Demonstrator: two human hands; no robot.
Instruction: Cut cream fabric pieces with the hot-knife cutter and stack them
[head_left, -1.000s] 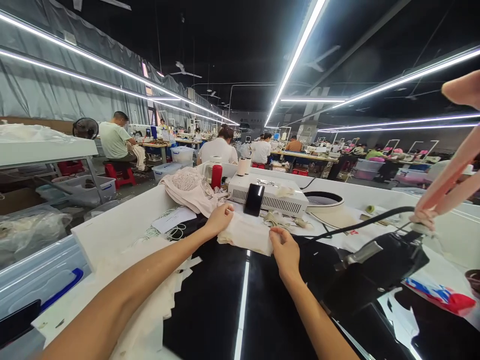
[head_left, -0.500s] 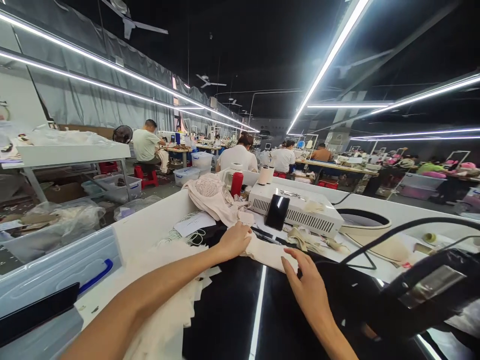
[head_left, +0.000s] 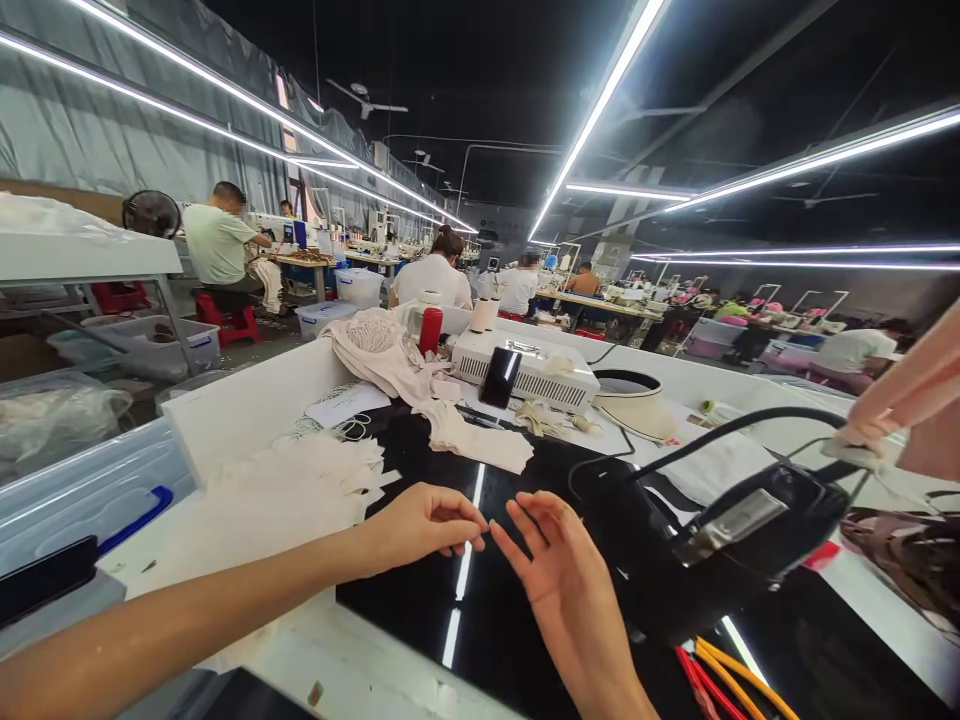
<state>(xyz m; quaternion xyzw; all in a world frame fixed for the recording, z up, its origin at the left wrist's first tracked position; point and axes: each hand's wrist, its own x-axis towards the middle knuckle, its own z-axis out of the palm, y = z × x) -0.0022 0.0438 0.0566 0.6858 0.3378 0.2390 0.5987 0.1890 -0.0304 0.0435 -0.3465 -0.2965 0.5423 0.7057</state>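
Over the glossy black work surface (head_left: 409, 570), my left hand (head_left: 424, 525) has thumb and forefinger pinched together; anything between the tips is too small to make out. My right hand (head_left: 570, 570) faces it with fingers apart and holds nothing visible, its fingertips close to the left ones. Beyond both hands, a cream fabric strip (head_left: 480, 438) lies flat on the black surface, touched by neither. A beige bra-like garment (head_left: 375, 355) is heaped behind it. To the left spreads a stack of off-white fabric pieces (head_left: 285, 490).
A phone (head_left: 500, 377) leans against a white vented box (head_left: 540, 370). A red bottle (head_left: 430, 331) stands beside it. Right of my hands sits a black device (head_left: 720, 545) with a thick cable. Red and orange strips (head_left: 731, 680) lie at front right. Several people work farther back.
Both hands have left the cream strip and come nearer to me, close together. The strip now lies free on the black surface. The view has turned right.
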